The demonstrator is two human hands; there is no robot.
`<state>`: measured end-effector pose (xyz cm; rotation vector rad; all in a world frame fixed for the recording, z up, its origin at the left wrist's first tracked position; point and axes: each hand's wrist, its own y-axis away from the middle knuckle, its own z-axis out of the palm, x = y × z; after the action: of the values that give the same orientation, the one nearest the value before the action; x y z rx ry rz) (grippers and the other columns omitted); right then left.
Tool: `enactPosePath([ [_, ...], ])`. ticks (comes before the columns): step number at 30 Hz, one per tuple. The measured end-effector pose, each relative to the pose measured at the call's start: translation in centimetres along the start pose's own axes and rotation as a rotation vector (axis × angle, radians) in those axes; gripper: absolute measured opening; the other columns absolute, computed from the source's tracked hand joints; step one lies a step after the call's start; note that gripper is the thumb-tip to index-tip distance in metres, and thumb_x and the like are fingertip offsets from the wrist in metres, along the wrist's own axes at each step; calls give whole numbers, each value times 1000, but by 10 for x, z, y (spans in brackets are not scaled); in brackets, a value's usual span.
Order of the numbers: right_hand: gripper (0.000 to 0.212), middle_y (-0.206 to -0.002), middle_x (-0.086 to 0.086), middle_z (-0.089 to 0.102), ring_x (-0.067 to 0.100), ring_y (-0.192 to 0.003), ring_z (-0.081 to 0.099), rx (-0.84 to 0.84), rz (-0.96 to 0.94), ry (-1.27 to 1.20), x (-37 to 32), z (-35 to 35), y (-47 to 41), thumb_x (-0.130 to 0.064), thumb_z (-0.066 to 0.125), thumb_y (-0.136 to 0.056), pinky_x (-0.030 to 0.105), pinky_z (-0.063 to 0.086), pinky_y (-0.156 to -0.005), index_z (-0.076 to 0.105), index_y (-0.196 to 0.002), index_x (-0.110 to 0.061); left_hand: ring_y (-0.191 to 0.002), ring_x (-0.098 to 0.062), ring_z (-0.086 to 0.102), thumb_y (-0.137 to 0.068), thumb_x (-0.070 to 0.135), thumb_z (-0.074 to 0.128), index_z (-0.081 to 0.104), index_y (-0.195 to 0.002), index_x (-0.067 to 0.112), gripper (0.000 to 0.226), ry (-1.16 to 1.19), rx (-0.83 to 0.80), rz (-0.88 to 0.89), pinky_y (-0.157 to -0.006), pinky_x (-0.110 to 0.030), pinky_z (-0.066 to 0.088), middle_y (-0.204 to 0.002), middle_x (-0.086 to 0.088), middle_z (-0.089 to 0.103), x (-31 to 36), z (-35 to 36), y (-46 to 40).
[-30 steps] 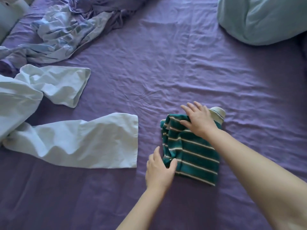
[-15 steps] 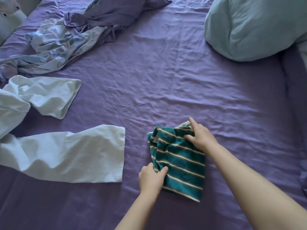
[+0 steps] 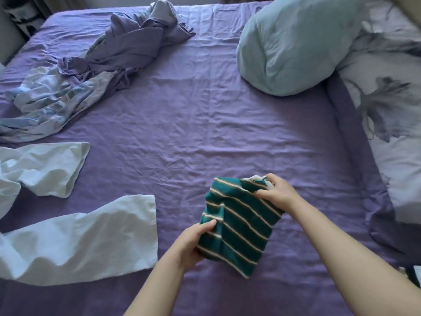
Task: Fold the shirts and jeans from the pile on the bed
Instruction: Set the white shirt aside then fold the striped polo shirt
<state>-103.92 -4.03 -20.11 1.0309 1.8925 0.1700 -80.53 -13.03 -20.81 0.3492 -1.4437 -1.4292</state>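
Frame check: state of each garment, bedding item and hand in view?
Green striped shirt: folded small, held by both hands.
Left hand: grips its near edge.
Right hand: grips its far corner.
Pale blue garment: spread out, unfolded.
Purple bedding: crumpled heap.
Blue pillow: lying plump.

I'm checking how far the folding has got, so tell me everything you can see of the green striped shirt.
The green striped shirt is dark teal with thin cream stripes and looks like soft knit. It is folded into a compact rectangle, with a pale collar part showing at its far end. The left hand grips its near left edge and the right hand pinches its far corner. It is tilted, and whether it still touches the purple sheet is unclear.
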Motion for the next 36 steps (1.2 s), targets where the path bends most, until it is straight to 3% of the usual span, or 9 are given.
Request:
enactPosePath([
  [3,28,-90,3,62,17,-80,58,69,53,-110,14,-23,27,-24,73,-75,28,45,-63,56,-96,-15,-102,-36,65,-86,23,63,64,-112,8,30,-121,-52,19,-85,-54,53,-108,-18,69,10,18,3],
  [7,30,-97,4,62,12,-80,57,229,97,-247,41,-62,78,-18,75,-75,22,44,-62,55,-98,-17,-82,-28,67,-89,28,63,65,-105,8,26,-349,-27,186,-66,-42,58,-91,-12,69,12,60,11],
  [11,36,-103,3,65,22,-98,61,419,139,-275,84,-106,139,-23,79,-71,32,47,-84,56,-99,-24,-87,-31,68,-95,31,55,67,-98,16,20,-552,-99,355,-73,-50,58,-91,-12,68,0,118,26],
  [15,44,-101,-4,61,14,-97,56,594,155,-252,125,-146,210,-22,78,-74,21,37,-77,58,-113,-19,-82,-34,68,-92,26,59,69,-94,19,12,-746,-194,498,-72,-54,56,-85,-10,70,-19,185,38],
  [20,49,-111,-7,58,10,-104,52,715,200,-244,191,-181,281,-25,73,-79,18,36,-83,52,-123,-22,-86,-9,67,-94,14,56,63,-112,32,26,-886,-386,603,-78,-28,55,-98,6,70,-55,270,52],
  [24,50,-109,-7,56,9,-102,50,793,260,-175,242,-201,319,-26,71,-81,12,29,-74,50,-127,-21,-98,-3,64,-97,13,50,59,-121,37,36,-1017,-507,640,-83,-19,51,-108,15,67,-90,328,46],
  [29,52,-123,-2,59,18,-113,54,838,345,-157,308,-222,347,-29,72,-80,24,36,-80,49,-127,-24,-101,-7,63,-98,17,48,60,-124,32,33,-1099,-524,653,-92,-31,52,-112,10,68,-128,389,34],
  [34,54,-128,-2,57,19,-116,52,807,352,-159,367,-237,340,-28,71,-81,26,38,-82,47,-130,-24,-100,-1,61,-98,20,48,60,-123,35,31,-1184,-502,684,-77,-9,47,-110,16,65,-156,430,3],
  [36,54,-128,-1,56,20,-115,53,798,348,-121,387,-238,330,-27,69,-83,26,39,-81,45,-131,-22,-103,-4,59,-98,22,48,58,-126,32,31,-1223,-432,710,-75,-9,43,-111,16,63,-165,441,-14],
])
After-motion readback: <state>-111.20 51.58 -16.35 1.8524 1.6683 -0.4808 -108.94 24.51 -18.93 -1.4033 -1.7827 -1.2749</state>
